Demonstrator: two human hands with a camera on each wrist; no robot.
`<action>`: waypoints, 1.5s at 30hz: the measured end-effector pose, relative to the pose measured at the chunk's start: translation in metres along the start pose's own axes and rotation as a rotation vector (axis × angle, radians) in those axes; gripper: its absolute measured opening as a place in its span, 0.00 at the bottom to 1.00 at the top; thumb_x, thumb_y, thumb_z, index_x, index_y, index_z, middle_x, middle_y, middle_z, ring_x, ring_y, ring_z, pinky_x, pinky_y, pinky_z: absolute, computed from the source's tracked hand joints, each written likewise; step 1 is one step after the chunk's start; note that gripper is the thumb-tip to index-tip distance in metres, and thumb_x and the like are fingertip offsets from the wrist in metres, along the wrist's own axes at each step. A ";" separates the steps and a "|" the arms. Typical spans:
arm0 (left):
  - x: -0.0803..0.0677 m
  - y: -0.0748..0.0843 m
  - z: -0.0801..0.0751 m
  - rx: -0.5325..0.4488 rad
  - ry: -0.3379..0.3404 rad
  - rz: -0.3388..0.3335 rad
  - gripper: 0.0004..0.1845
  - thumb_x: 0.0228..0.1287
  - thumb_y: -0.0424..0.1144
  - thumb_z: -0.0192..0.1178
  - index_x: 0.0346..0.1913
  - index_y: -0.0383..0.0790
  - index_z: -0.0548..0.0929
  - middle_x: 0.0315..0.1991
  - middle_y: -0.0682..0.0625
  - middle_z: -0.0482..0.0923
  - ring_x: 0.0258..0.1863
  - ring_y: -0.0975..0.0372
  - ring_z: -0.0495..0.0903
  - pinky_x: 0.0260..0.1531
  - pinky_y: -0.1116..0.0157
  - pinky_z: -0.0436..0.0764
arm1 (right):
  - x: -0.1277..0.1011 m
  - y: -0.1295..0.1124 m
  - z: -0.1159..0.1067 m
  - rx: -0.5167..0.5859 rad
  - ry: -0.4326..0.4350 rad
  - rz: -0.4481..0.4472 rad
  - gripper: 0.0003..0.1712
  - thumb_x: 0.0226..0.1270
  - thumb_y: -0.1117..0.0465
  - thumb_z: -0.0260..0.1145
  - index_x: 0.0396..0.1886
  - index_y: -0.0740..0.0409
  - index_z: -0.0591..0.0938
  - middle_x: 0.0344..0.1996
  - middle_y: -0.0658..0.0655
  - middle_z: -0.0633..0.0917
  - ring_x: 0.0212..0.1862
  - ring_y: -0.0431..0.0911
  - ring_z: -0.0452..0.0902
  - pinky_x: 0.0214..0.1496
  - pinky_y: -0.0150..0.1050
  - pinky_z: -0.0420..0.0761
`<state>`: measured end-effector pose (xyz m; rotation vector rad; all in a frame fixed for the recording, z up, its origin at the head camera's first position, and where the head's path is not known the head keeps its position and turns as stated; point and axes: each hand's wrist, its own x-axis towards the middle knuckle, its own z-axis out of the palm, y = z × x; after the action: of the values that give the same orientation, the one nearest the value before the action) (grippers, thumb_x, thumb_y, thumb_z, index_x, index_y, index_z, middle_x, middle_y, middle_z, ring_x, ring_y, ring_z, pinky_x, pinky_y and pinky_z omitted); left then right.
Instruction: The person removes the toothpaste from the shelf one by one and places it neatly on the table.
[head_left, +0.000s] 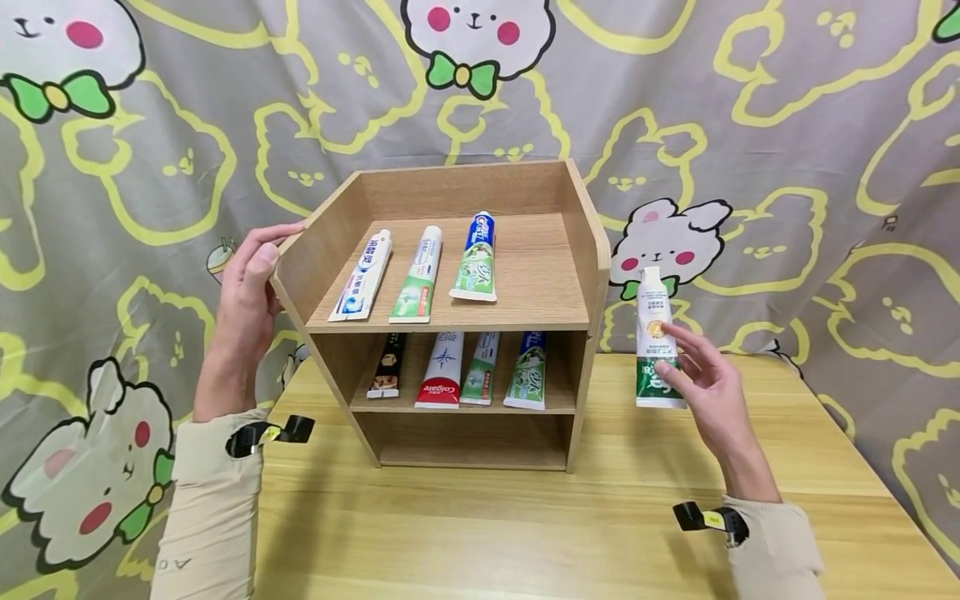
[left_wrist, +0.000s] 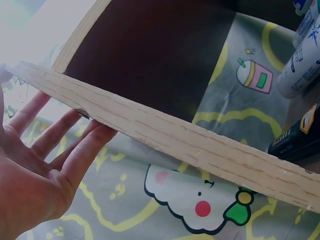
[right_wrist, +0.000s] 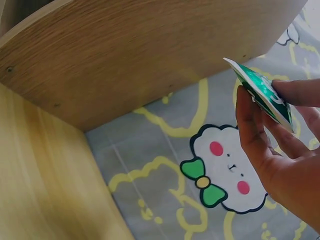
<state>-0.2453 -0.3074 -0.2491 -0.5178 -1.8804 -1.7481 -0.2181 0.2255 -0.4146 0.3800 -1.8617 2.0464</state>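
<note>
A wooden shelf unit (head_left: 585, 225) stands on the table. My left hand (head_left: 251, 283) lies flat against its left side panel (left_wrist: 165, 137), fingers (left_wrist: 87, 150) straight. My right hand (head_left: 701, 379) pinches a white and green toothpaste tube (head_left: 654, 342) upright, to the right of the shelf; in the right wrist view the tube's crimped end (right_wrist: 262, 92) sits between thumb and fingers. Three tubes lie on the top shelf: a white and blue one (head_left: 363, 275), a white and green one (head_left: 418, 275) and a blue and green one (head_left: 477, 257). Several tubes lie on the middle shelf, among them a red one (head_left: 441, 371).
The wooden table (head_left: 487, 525) carries the shelf; the bottom compartment (head_left: 472, 437) holds nothing. A grey curtain with yellow and white bunny prints (head_left: 787, 150) hangs close behind and to both sides. Beige sleeves with wrist cameras (head_left: 266, 433) cover both forearms.
</note>
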 end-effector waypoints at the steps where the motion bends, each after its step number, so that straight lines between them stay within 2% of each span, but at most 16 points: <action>1: 0.000 0.000 0.000 0.001 -0.001 0.001 0.22 0.73 0.45 0.51 0.62 0.41 0.83 0.54 0.40 0.77 0.37 0.52 0.73 0.15 0.68 0.63 | 0.001 0.002 0.000 0.001 0.005 0.007 0.31 0.68 0.76 0.66 0.71 0.63 0.75 0.69 0.56 0.71 0.63 0.44 0.72 0.60 0.26 0.74; 7: 0.001 0.000 0.000 -0.006 0.001 0.014 0.22 0.72 0.45 0.51 0.61 0.40 0.83 0.52 0.40 0.77 0.33 0.53 0.74 0.14 0.69 0.63 | 0.004 0.017 -0.001 -0.015 0.021 0.035 0.29 0.70 0.73 0.67 0.70 0.62 0.76 0.59 0.52 0.78 0.54 0.40 0.79 0.49 0.27 0.80; 13: 0.001 0.000 0.000 -0.002 -0.002 0.017 0.22 0.72 0.45 0.51 0.61 0.40 0.83 0.52 0.40 0.77 0.31 0.54 0.73 0.14 0.68 0.61 | 0.003 0.031 -0.001 -0.068 0.027 0.071 0.28 0.71 0.69 0.68 0.70 0.61 0.77 0.61 0.49 0.77 0.56 0.39 0.78 0.52 0.25 0.78; 19: 0.001 -0.001 0.001 0.004 -0.002 0.006 0.22 0.72 0.46 0.51 0.62 0.41 0.83 0.53 0.40 0.76 0.38 0.52 0.75 0.16 0.69 0.66 | 0.002 0.044 -0.002 -0.130 0.048 0.130 0.27 0.72 0.64 0.69 0.69 0.59 0.78 0.63 0.47 0.77 0.58 0.38 0.75 0.55 0.24 0.74; 24: 0.001 -0.001 0.002 -0.010 -0.003 -0.004 0.22 0.72 0.46 0.51 0.62 0.41 0.83 0.54 0.40 0.76 0.40 0.51 0.75 0.18 0.69 0.70 | 0.002 0.055 -0.004 -0.086 0.053 0.171 0.27 0.71 0.64 0.69 0.69 0.60 0.78 0.65 0.49 0.77 0.62 0.38 0.72 0.57 0.24 0.75; 30: 0.000 -0.001 0.001 -0.021 0.000 0.002 0.22 0.72 0.45 0.51 0.61 0.40 0.83 0.52 0.39 0.76 0.35 0.52 0.74 0.15 0.69 0.64 | 0.004 0.066 -0.006 -0.053 0.003 0.203 0.29 0.71 0.66 0.69 0.70 0.63 0.76 0.68 0.52 0.77 0.66 0.38 0.69 0.60 0.23 0.73; 33: 0.000 0.000 0.001 -0.017 0.000 -0.004 0.22 0.72 0.46 0.51 0.62 0.40 0.82 0.53 0.39 0.76 0.37 0.52 0.75 0.16 0.69 0.66 | 0.003 0.070 -0.008 -0.052 -0.043 0.247 0.31 0.72 0.67 0.67 0.73 0.64 0.72 0.72 0.54 0.73 0.69 0.42 0.67 0.60 0.24 0.73; 39: 0.000 0.000 0.001 -0.018 -0.001 -0.012 0.23 0.72 0.46 0.51 0.62 0.40 0.82 0.54 0.39 0.75 0.40 0.51 0.75 0.19 0.68 0.70 | 0.002 0.076 -0.010 -0.110 -0.119 0.342 0.35 0.73 0.68 0.64 0.77 0.63 0.66 0.79 0.64 0.59 0.74 0.58 0.59 0.59 0.25 0.75; 43: 0.000 0.000 0.001 -0.028 0.000 -0.013 0.23 0.71 0.46 0.51 0.62 0.40 0.82 0.54 0.39 0.76 0.38 0.51 0.75 0.17 0.69 0.68 | 0.001 0.079 -0.010 -0.114 -0.138 0.404 0.36 0.73 0.69 0.63 0.78 0.62 0.64 0.80 0.65 0.56 0.71 0.58 0.63 0.55 0.29 0.79; 45: 0.000 0.000 0.001 -0.039 -0.001 -0.018 0.23 0.72 0.45 0.51 0.62 0.40 0.82 0.54 0.39 0.76 0.39 0.51 0.75 0.19 0.69 0.71 | 0.001 0.081 -0.009 -0.120 -0.140 0.429 0.36 0.74 0.68 0.63 0.78 0.61 0.64 0.80 0.65 0.56 0.68 0.55 0.65 0.52 0.30 0.80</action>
<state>-0.2458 -0.3063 -0.2493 -0.5182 -1.8600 -1.7998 -0.2532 0.2282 -0.4885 0.0974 -2.3012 2.2016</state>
